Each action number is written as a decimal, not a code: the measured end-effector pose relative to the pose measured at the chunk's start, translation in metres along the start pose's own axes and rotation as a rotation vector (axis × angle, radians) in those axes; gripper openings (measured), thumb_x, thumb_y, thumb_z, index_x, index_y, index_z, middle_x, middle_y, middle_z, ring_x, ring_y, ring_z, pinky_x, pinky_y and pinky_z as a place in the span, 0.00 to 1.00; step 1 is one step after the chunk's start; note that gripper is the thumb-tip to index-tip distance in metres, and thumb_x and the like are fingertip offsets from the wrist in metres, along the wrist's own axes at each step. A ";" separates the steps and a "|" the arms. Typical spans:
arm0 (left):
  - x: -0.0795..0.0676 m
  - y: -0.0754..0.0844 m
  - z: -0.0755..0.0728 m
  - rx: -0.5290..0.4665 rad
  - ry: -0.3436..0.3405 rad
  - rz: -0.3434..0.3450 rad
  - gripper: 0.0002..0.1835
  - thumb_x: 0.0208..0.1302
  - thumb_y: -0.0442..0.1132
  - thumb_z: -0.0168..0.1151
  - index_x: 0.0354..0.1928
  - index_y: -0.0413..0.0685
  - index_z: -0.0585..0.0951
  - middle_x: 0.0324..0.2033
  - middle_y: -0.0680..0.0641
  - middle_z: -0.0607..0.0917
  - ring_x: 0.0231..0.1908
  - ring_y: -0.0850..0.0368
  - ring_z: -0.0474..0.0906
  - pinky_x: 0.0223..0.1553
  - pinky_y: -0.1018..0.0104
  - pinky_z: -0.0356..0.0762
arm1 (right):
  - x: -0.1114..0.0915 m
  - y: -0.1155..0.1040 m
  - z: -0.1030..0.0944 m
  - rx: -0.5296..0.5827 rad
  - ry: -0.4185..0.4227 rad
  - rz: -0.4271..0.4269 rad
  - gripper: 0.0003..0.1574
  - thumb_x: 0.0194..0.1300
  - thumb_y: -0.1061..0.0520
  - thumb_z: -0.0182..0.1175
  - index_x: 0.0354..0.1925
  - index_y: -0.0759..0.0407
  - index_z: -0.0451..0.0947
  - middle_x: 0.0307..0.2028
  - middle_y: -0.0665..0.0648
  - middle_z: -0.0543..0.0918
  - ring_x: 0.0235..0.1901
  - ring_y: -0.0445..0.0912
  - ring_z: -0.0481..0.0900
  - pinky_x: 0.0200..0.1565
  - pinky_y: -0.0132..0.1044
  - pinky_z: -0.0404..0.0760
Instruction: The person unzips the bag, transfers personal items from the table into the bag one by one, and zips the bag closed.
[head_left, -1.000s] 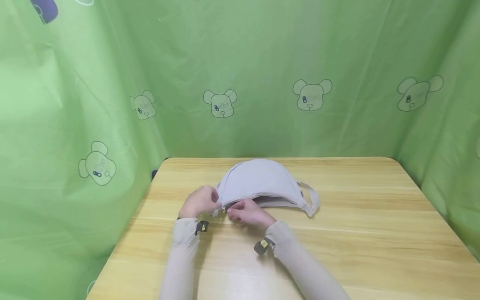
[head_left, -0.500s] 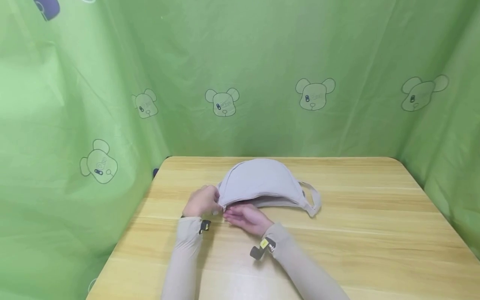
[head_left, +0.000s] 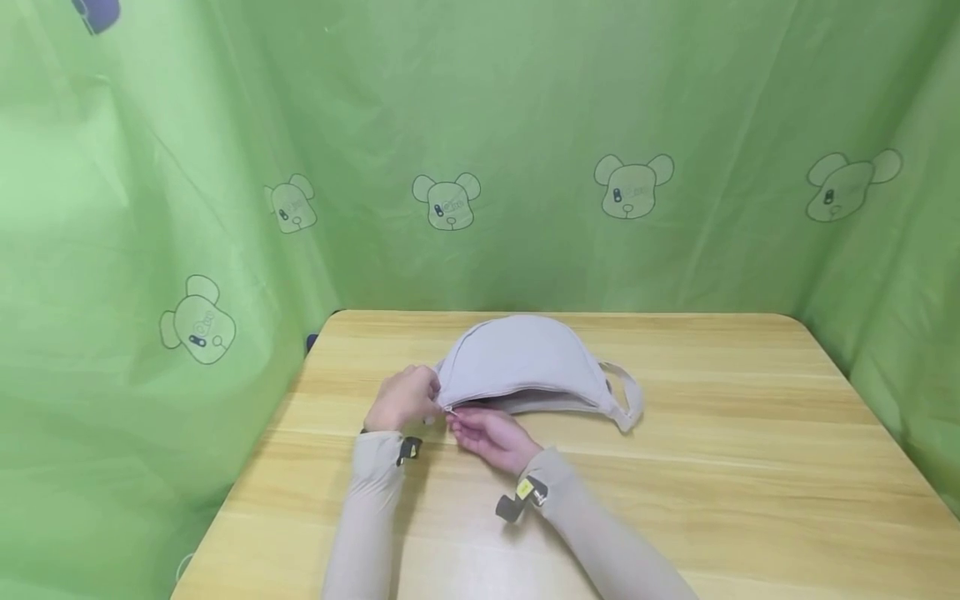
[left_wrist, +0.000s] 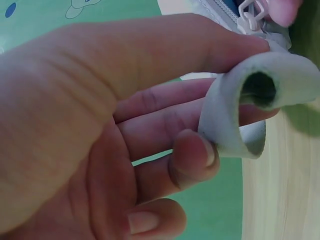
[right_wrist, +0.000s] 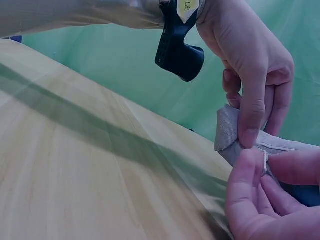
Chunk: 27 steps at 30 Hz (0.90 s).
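Observation:
A light grey waist bag [head_left: 521,358] lies on the table with its front zipper gaping. My left hand [head_left: 405,400] pinches the bag's left end; in the left wrist view the curled strap [left_wrist: 220,117] is held between thumb and fingers. My right hand [head_left: 495,437] is turned palm up beneath the left end of the opening. Its thumb and forefinger pinch the zipper pull [head_left: 450,410], and the metal slider [left_wrist: 248,20] shows beside a fingertip in the left wrist view. Up close, the right wrist view puts both hands' fingertips side by side at the bag's corner.
A strap loop [head_left: 630,392] sticks out from the bag's right end. The wood-grain table [head_left: 712,500] has a green curtain [head_left: 525,100] with bear-face prints behind it and at both sides. Each sleeved wrist wears a small black camera [head_left: 510,507].
The right hand has turned from palm down over the bag's opening to palm up below it, and now pinches the zipper pull. The left hand keeps its hold; the bag has hardly moved.

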<state>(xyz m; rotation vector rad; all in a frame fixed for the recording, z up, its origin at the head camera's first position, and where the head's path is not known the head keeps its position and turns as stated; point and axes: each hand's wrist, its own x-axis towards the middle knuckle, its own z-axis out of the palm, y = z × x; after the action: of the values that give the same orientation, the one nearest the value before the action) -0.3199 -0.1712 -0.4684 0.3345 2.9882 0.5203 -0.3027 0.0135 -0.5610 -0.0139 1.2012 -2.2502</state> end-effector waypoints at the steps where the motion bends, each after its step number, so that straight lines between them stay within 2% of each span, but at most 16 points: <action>1: 0.000 0.000 0.000 0.000 0.000 0.003 0.19 0.50 0.37 0.77 0.47 0.47 0.88 0.42 0.48 0.92 0.42 0.51 0.87 0.51 0.49 0.82 | 0.000 0.000 0.001 -0.005 0.010 -0.007 0.15 0.74 0.67 0.52 0.56 0.69 0.77 0.44 0.54 0.88 0.45 0.42 0.85 0.54 0.33 0.84; 3: 0.000 0.000 -0.001 0.003 0.003 0.009 0.18 0.51 0.37 0.77 0.47 0.47 0.88 0.41 0.48 0.92 0.42 0.51 0.87 0.51 0.49 0.82 | 0.001 0.002 0.002 -0.008 0.034 -0.019 0.14 0.73 0.68 0.54 0.54 0.68 0.79 0.42 0.54 0.89 0.44 0.42 0.86 0.53 0.33 0.85; 5: 0.000 0.000 -0.002 0.000 0.002 0.016 0.18 0.51 0.37 0.77 0.47 0.47 0.88 0.41 0.48 0.92 0.42 0.51 0.87 0.51 0.49 0.83 | 0.001 0.003 0.004 -0.011 0.048 -0.030 0.16 0.72 0.68 0.56 0.56 0.69 0.78 0.42 0.54 0.89 0.44 0.42 0.86 0.54 0.33 0.85; 9: -0.001 0.001 -0.003 -0.007 -0.003 0.019 0.18 0.52 0.37 0.77 0.47 0.46 0.87 0.41 0.48 0.92 0.43 0.50 0.87 0.52 0.48 0.82 | 0.002 0.006 0.007 -0.009 0.062 -0.040 0.25 0.71 0.69 0.56 0.64 0.75 0.70 0.44 0.55 0.89 0.47 0.43 0.87 0.57 0.34 0.85; 12: -0.002 0.002 -0.005 -0.013 -0.009 0.017 0.19 0.52 0.36 0.77 0.48 0.46 0.87 0.42 0.47 0.92 0.44 0.50 0.88 0.53 0.47 0.82 | 0.003 0.009 0.007 -0.016 0.082 -0.050 0.28 0.71 0.70 0.56 0.66 0.78 0.67 0.44 0.56 0.90 0.47 0.43 0.87 0.57 0.35 0.85; 18: -0.001 0.003 -0.006 -0.006 0.000 0.015 0.19 0.52 0.36 0.77 0.48 0.46 0.87 0.42 0.47 0.92 0.43 0.50 0.87 0.52 0.48 0.83 | 0.006 0.010 0.011 -0.013 0.146 -0.070 0.27 0.69 0.70 0.59 0.64 0.77 0.69 0.40 0.56 0.89 0.41 0.42 0.87 0.51 0.33 0.87; 27: 0.000 0.001 -0.004 0.016 0.016 0.020 0.18 0.53 0.37 0.77 0.47 0.47 0.88 0.41 0.49 0.92 0.45 0.49 0.88 0.52 0.47 0.83 | 0.005 0.012 0.014 -0.011 0.216 -0.128 0.23 0.68 0.72 0.58 0.60 0.76 0.73 0.40 0.57 0.89 0.42 0.43 0.88 0.52 0.34 0.87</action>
<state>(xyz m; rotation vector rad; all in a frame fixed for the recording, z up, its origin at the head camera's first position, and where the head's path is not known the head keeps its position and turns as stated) -0.3201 -0.1718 -0.4644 0.3641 3.0089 0.5037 -0.2974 -0.0049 -0.5633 0.1567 1.3595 -2.4043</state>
